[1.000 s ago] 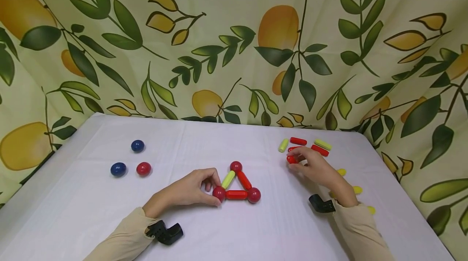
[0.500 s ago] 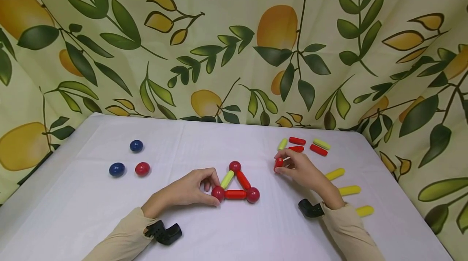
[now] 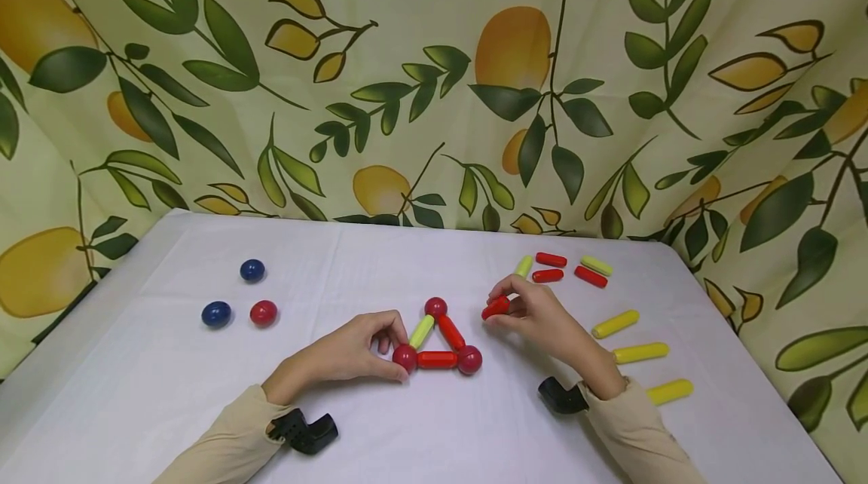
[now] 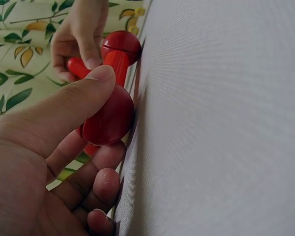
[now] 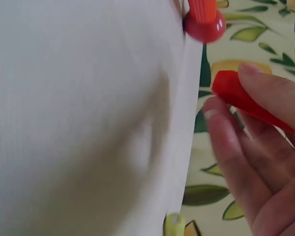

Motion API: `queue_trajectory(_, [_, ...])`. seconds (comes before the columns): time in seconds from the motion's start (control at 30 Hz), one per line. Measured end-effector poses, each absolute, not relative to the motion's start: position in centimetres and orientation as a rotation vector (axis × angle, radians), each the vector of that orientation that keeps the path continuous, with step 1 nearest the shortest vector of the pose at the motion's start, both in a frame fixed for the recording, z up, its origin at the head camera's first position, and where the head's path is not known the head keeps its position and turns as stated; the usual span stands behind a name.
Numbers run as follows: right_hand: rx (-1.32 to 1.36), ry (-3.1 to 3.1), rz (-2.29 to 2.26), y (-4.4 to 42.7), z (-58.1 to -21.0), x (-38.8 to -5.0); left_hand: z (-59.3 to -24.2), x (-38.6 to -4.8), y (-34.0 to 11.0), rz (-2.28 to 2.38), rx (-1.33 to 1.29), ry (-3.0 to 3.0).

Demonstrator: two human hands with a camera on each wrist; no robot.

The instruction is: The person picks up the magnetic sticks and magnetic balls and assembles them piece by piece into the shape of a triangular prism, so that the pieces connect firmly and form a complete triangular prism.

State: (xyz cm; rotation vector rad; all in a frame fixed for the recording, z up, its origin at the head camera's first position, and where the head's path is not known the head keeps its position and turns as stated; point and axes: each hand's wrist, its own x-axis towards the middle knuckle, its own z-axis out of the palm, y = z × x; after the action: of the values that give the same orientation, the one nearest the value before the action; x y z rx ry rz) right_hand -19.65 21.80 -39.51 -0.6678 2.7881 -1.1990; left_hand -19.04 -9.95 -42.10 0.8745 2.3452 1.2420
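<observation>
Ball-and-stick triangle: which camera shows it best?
The head view: all three sides of the triangle show. The left wrist view catches it edge-on, partly behind the left hand; the right wrist view has just one red ball and part of a stick.

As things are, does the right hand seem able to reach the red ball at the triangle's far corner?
Probably yes: in the head view, only the red stick pinched by the right hand lies between that hand and the far ball. Grasping might need releasing that stick first.

Left hand (image 3: 356,348) crowds the rod triangle (image 3: 437,360), near side free.
</observation>
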Motion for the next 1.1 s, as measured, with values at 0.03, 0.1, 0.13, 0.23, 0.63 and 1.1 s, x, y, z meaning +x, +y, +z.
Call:
queue_trajectory(0.03, [-0.69,2.792,-1.203,21.6,-39.4,-19.5,-42.1,-19.0,-9.9,1.245,0.878,2.346])
queue_trajectory(0.1, [-0.727,2.8,-1.201,21.2,-39.3,-19.2,-42.1,-19.1,-9.9,1.249,0.884,2.348])
queue_trajectory(0.13, [-0.742,2.8,-1.203,21.0,-39.1,-19.1,-42.2,-19.1,-9.9,1.247,0.887,2.349])
queue_trajectory(0.23, [-0.795,2.8,-1.192,20.6,-38.9,-18.7,-42.2,-19.1,-9.9,1.242,0.89,2.355])
queue_trajectory(0.63, [-0.931,2.8,-1.141,19.7,-38.8,-18.2,-42.7,-19.3,-9.9,1.296,0.831,2.368])
queue_trajectory(1.1, [-0.917,2.702,-1.284,17.4,-39.0,-17.3,-43.2,-19.6,-10.1,1.365,0.804,2.334])
